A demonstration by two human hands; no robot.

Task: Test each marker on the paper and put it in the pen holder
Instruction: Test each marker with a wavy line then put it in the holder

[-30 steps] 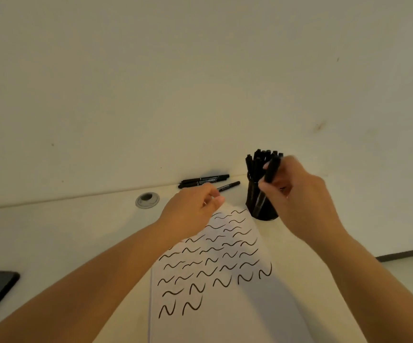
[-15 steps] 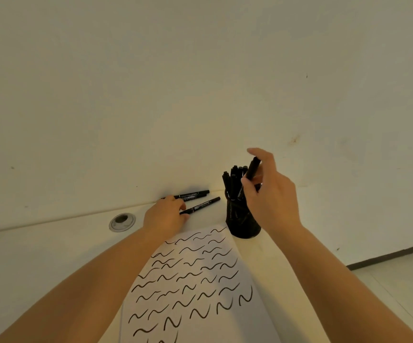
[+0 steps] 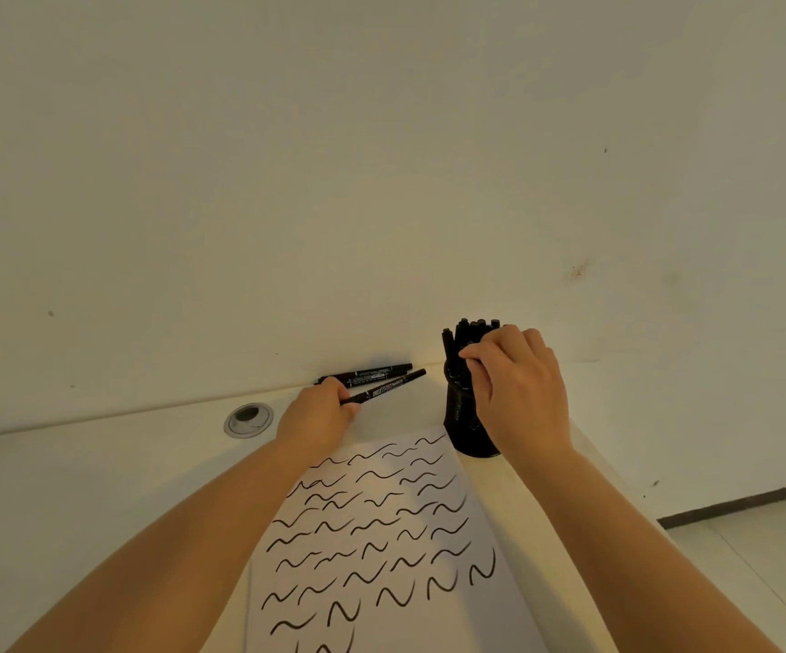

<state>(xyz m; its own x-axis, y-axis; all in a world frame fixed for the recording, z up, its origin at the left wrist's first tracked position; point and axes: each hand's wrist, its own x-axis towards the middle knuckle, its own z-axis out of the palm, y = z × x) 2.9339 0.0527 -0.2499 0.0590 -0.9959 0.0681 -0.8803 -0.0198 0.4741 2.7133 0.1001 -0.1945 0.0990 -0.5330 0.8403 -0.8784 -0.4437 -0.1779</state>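
Head view: left hand (image 3: 318, 417) grip curled round slim black marker (image 3: 384, 386) with white lettering, low over bench (image 3: 98, 468). Right hand (image 3: 518, 388) fingers curled at markers in black pen holder (image 3: 464, 424); whether holding one, cannot tell. Paper (image 3: 381, 534) covered in black squiggles.

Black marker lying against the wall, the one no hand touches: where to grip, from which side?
Pinch the black marker against the wall mid-barrel from above, at its right half. It lies flat along the wall, so the far side is blocked, and the left hand with its held black marker crowds the left end.
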